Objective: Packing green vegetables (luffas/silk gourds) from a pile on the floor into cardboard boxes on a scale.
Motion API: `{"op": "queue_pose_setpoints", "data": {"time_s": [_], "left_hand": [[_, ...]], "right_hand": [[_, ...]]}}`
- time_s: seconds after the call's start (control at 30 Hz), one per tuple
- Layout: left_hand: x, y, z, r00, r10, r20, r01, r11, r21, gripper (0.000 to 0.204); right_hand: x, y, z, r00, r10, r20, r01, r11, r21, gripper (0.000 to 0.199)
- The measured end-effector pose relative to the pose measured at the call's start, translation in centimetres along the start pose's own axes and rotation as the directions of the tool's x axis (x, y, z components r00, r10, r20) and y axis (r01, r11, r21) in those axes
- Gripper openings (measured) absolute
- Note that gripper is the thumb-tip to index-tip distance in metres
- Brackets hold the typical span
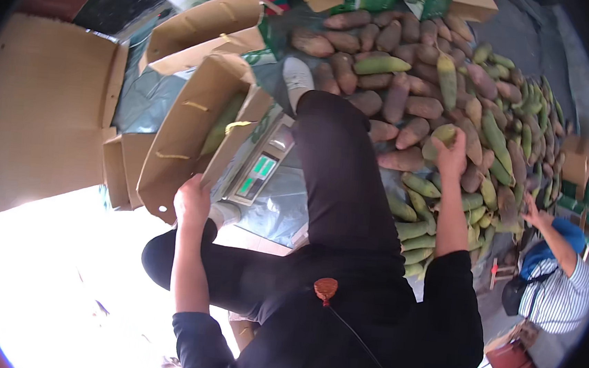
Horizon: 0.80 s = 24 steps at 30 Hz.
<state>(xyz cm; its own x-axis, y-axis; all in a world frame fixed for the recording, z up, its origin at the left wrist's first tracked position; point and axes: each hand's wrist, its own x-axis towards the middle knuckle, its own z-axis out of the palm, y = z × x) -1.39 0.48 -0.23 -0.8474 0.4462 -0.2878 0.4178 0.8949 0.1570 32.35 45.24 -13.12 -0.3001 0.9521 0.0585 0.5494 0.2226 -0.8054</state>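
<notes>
1. The left hand [193, 202] has its fingers pinched on the near edge of an open brown bag [177, 123]; that hold probably steadies the bag and keeps its mouth from folding in.
2. A green root [223, 126] lies inside the bag, ahead and to the right of those fingers; the bag's tilt leaves it in plain sight.
3. Just right of the left fingers is a scale [257, 175], its lit display facing up, likely so it can be read from above. Whether the bag rests on it, I cannot tell.
4. The right hand [451, 157] has its fingers closed round another root [442, 133], apparently by its greenish end; whether it is clear of the pile [414, 76], I cannot tell.
5. The pile spreads beyond and right of the right fingers, with green roots [415, 236] nearer the body, all in easy reach.
6. Well right of the right fingers, a co-worker's hand [535, 215] is at the pile's edge.
</notes>
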Motion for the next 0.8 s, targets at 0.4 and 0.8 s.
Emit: {"op": "queue_pose_setpoints", "data": {"time_s": [0.4, 0.8], "left_hand": [[-0.5, -0.7, -0.6, 0.999, 0.027, -0.018, -0.027, 1.0, -0.002, 0.022], [0.4, -0.3, 1.2, 0.975, 0.202, -0.09, -0.205, 0.978, -0.025, 0.021]], "right_hand": [[-1.9, -34.3, 5.7, 0.78, -0.586, 0.222, 0.109, 0.477, 0.872, 0.046], [-17.0, -37.3, 28.5, 0.613, -0.226, 0.757, 0.078, 0.971, 0.227, 0.056]]}}
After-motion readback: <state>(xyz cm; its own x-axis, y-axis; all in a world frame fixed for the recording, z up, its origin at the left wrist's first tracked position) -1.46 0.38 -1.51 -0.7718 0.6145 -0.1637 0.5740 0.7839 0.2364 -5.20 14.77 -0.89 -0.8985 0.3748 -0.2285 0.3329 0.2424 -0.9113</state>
